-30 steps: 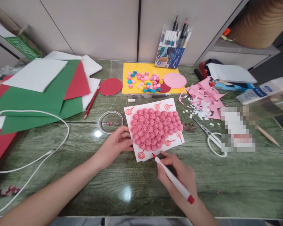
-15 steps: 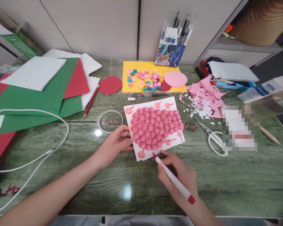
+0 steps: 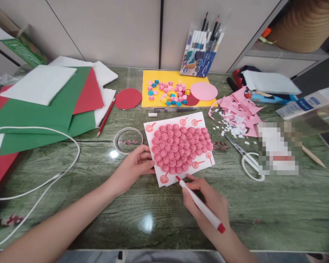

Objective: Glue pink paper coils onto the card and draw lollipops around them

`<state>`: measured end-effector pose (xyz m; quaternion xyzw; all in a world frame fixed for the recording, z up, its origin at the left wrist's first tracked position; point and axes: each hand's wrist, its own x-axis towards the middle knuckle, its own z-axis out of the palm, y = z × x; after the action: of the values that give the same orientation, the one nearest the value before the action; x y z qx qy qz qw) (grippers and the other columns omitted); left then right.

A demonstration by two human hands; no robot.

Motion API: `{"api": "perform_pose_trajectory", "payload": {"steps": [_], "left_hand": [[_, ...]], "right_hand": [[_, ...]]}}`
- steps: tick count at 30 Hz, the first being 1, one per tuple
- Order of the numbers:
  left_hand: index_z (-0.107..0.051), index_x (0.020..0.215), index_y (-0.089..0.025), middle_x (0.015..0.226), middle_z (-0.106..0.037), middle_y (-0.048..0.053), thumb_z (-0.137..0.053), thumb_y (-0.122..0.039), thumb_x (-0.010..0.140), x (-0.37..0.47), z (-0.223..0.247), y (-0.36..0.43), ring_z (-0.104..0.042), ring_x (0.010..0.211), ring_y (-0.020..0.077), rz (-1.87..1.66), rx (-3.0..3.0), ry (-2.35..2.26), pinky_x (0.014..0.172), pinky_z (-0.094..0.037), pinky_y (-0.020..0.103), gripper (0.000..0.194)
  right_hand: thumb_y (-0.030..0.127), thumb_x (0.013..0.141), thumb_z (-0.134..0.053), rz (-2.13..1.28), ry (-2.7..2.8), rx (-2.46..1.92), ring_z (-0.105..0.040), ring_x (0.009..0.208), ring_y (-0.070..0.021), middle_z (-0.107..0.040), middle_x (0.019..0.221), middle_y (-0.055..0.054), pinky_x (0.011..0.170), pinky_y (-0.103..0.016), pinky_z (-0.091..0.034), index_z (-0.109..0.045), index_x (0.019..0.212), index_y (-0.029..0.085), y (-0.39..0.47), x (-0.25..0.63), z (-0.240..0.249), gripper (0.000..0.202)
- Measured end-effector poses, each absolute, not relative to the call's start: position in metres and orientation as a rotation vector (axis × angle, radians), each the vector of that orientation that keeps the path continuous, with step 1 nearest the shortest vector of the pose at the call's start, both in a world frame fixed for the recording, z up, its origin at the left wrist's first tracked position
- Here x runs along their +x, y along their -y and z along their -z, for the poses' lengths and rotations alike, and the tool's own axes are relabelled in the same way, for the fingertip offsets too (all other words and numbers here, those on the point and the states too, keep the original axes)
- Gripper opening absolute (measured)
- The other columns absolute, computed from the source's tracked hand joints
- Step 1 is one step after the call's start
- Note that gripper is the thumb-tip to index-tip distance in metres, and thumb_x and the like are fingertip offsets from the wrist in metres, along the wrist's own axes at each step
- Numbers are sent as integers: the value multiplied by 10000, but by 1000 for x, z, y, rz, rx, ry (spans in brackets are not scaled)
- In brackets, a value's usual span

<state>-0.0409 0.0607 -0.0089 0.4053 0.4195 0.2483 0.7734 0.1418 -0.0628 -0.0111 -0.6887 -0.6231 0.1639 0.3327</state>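
A white card point(image 3: 205, 118) lies tilted on the table, its middle covered with pink paper coils point(image 3: 171, 146) in a fish-like cluster. Red spiral drawings with short tails sit around its margins. My left hand point(image 3: 138, 164) grips the card's left edge, fingers curled. In my right hand point(image 3: 205, 199) is a white marker point(image 3: 203, 208) with a red end; its red tip is at the card's lower edge, just right of the bottom-left spiral. Whether the tip touches the card I cannot tell. The marker's white cap point(image 3: 152, 114) lies above the card.
A tape ring point(image 3: 115, 140), a red pencil point(image 3: 106, 117) and stacked coloured paper point(image 3: 41, 113) are on the left. Behind are a yellow sheet point(image 3: 150, 100) with small paper coils and a marker pack point(image 3: 199, 58). Pink scraps point(image 3: 250, 113) and scissors point(image 3: 249, 162) lie right.
The marker's tip has shifted slightly left and up along the card's lower edge, and its back end has risen a little. My left hand and the card stay in place.
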Motion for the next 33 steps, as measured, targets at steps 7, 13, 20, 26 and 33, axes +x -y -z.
{"api": "perform_pose_trajectory", "payload": {"steps": [7, 13, 20, 26, 33], "left_hand": [[-521, 907, -186, 885, -635, 12, -667, -205, 744, -42, 11, -61, -636, 840, 177, -538, 881, -905, 754, -544, 346, 220], [-521, 903, -183, 864, -631, 7, -674, -209, 735, -41, 10, -61, -634, 818, 169, -538, 879, -912, 739, -542, 334, 229], [-518, 905, -184, 868, -633, 5, -672, -207, 737, -41, 10, -61, -634, 824, 169, -535, 876, -912, 744, -539, 335, 229], [-513, 912, -184, 887, -637, 3, -662, -201, 750, -42, 11, -61, -636, 822, 154, -532, 880, -908, 736, -541, 309, 221], [-501, 914, -179, 907, -640, 7, -651, -203, 763, -41, 8, -61, -635, 826, 144, -519, 879, -908, 746, -539, 299, 215]], "right_hand": [[213, 773, -534, -437, 1600, -1814, -687, 880, -213, -694, 750, -7, 645, -264, -552, -510, 766, 242, 63, 142, 12, 38], [186, 762, -528, -442, 1620, -1796, -678, 911, -217, -669, 703, -5, 656, -263, -545, -491, 728, 236, 63, 143, 13, 70], [159, 752, -535, -393, 1649, -1768, -679, 908, -199, -669, 706, 1, 671, -245, -545, -493, 734, 233, 64, 143, 14, 86], [188, 766, -546, -416, 1636, -1764, -677, 916, -209, -677, 710, 3, 690, -266, -555, -520, 734, 238, 66, 143, 14, 64], [194, 764, -570, -459, 1637, -1756, -677, 917, -204, -708, 762, -7, 692, -257, -560, -553, 759, 227, 65, 144, 12, 38]]}}
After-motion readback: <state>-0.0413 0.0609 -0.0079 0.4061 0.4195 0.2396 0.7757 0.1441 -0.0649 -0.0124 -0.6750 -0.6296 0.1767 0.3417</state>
